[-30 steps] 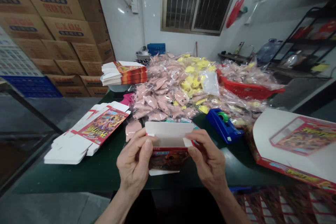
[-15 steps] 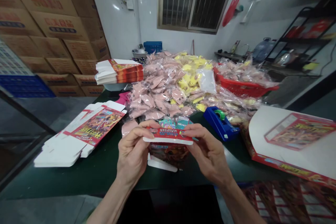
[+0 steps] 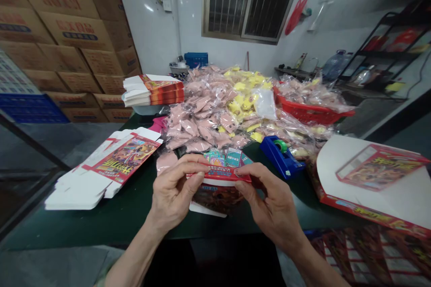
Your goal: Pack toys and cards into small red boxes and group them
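Between my two hands is a small red printed carton [image 3: 220, 175], its white-edged flap turned toward me. My left hand [image 3: 177, 188] pinches the flap's left end between thumb and fingers. At the right end, my right hand [image 3: 269, 202] grips the carton the same way. Small green printed cards [image 3: 233, 158] show just behind the carton's upper edge. The carton's dark printed front [image 3: 218, 199] faces me below the flap, and a white flap [image 3: 207, 210] sticks out at lower left.
Flattened cartons [image 3: 124, 157] lie at left, with another stack [image 3: 161, 92] behind. Bagged pink and yellow pieces [image 3: 208, 112] are heaped at the back, beside a red basket [image 3: 313, 112]. A blue tape dispenser [image 3: 282, 157] and an open display box [image 3: 373, 175] are at right.
My left thumb has moved up and right onto the flap's edge, and my left fingers reach further across. The flap is now bent slightly. Both hands still hold the carton.
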Demonstrator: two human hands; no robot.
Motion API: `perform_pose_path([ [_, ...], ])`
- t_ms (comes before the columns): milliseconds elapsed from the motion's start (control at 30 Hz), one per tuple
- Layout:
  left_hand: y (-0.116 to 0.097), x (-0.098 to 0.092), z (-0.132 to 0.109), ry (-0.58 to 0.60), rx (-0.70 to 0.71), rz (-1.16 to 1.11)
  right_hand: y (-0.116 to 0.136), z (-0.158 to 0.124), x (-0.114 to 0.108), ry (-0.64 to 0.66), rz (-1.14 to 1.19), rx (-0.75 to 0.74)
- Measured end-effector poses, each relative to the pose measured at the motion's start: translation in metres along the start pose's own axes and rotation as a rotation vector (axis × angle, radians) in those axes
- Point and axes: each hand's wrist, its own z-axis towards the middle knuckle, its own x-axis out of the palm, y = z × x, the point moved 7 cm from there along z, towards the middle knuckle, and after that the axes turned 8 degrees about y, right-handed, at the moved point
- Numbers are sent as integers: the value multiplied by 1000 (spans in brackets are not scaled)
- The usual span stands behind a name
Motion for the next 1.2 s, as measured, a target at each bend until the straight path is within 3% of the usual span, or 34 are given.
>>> perform_pose_path([
  [133,3,0,-1,-50,-52,-140,12,0,-3,27,22,28],
  [367,3,-3,-1,96,-64,-162,18,-2,-1,-23,-19,-77],
  [467,5,-2,-7,96,13,-44,8,-7,4,-84,-94,-121],
  [633,8,16,-14,41,204,110,-18,-18,12,-172,-197,-211],
  [767,13,19,-9,-39,223,221,-33,-17,20,-209,-151,-160],
  [867,16,17,-6,-53,199,274,-52,-13,11,-163,-93,-9],
  [933,19,15,-5,-46,188,292,-80,-18,-18,-220,-164,234],
  [1000,23,14,-6,-29,187,306,-111,-30,-61,-315,-358,509],
  [1067,26,15,-7,-14,196,306,-134,-40,-96,-321,-518,669],
  [1133,29,15,-8,-4,205,284,-153,-46,-116,-267,-591,764],
  [1200,31,16,-9,11,202,269,-166,-49,-121,-214,-635,840],
])
